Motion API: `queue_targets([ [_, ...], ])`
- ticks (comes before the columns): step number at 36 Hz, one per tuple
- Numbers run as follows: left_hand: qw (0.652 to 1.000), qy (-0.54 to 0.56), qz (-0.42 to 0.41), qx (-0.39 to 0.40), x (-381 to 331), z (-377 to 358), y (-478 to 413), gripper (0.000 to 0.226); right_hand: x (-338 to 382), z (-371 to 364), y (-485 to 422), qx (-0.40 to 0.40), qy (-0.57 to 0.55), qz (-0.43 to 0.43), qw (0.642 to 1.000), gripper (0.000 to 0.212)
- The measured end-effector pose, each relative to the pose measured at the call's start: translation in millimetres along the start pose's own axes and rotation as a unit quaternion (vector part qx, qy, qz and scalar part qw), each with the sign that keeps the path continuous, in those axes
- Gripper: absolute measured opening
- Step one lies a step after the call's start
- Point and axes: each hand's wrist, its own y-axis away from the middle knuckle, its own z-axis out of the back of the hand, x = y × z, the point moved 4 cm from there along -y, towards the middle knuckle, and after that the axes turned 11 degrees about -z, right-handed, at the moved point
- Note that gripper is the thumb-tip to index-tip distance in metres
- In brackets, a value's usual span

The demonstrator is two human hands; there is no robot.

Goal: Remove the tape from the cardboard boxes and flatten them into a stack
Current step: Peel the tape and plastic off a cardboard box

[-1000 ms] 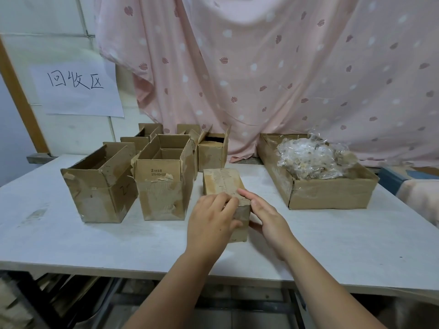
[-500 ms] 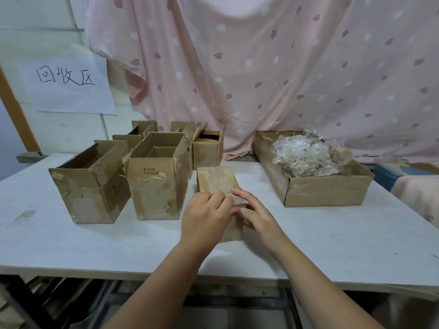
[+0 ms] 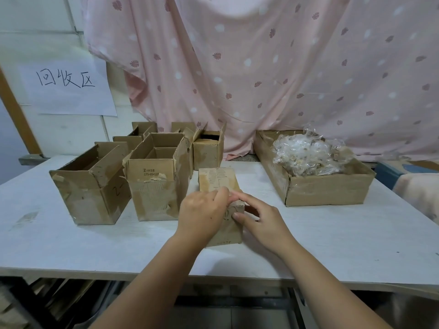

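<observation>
The white table carries all the work, and no flattened stack shows on it, so by this view the task is at an early stage. At the right a shallow cardboard tray holds a wad of crumpled clear tape, which suggests some stripping is done. At the left a cluster of open cardboard boxes stands upright, flaps up, with tape scraps on them and none folded down. The small closed box sits at the near middle. The left hand grips its near top edge with curled fingers, while the right hand pinches the near top corner between forefinger and thumb, probably seeking a tape end.
</observation>
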Motion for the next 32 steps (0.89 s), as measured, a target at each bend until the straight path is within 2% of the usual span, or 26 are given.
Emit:
queue_targets([
  [4, 0.998, 0.056, 0.03, -0.015, 0.4, 1.9, 3.4, 0.054, 4.1, 4.3, 1.7, 0.008, 0.026, 0.001, 1.0, 0.047],
  [9, 0.981, 0.179, 0.056, 0.053, 0.0, 9.0, 16.1, 0.063, 10.2, 6.3, 4.0, 0.016, 0.13, 0.021, 0.991, 0.047],
  [13, 0.979, 0.17, 0.059, 0.096, -1.6, 11.1, 18.6, 0.045, 10.4, 5.9, 9.7, -0.083, 0.209, 0.049, 0.973, 0.046],
  [15, 0.978, 0.167, 0.066, 0.102, -3.8, 9.3, 20.2, 0.03, 10.2, 5.0, 15.0, -0.131, 0.197, 0.071, 0.969, 0.046],
  [17, 0.974, 0.179, 0.09, 0.101, -4.2, 9.7, 20.1, 0.019, 7.7, 6.1, 18.9, -0.171, 0.152, 0.041, 0.973, 0.032],
  [19, 0.97, 0.193, 0.107, 0.106, -4.7, 8.1, 19.7, 0.023, 3.4, 6.5, 18.6, -0.191, 0.125, 0.013, 0.973, 0.029],
  [22, 0.96, 0.237, 0.112, 0.095, -7.4, 2.3, 21.7, 0.035, 0.1, -1.0, 17.3, -0.172, 0.177, 0.027, 0.969, 0.027],
  [26, 0.949, 0.273, 0.132, 0.084, -7.1, 3.5, 21.3, 0.035, 5.0, -4.0, 16.4, -0.167, 0.169, 0.067, 0.969, 0.042],
  [29, 0.949, 0.274, 0.127, 0.095, -7.4, 4.0, 20.2, 0.036, 6.4, 1.0, 13.1, -0.134, 0.171, 0.087, 0.972, 0.037],
  [32, 0.95, 0.264, 0.136, 0.098, -8.2, 3.9, 19.8, 0.037, 10.8, 8.1, 10.2, -0.089, 0.226, 0.116, 0.963, 0.028],
])
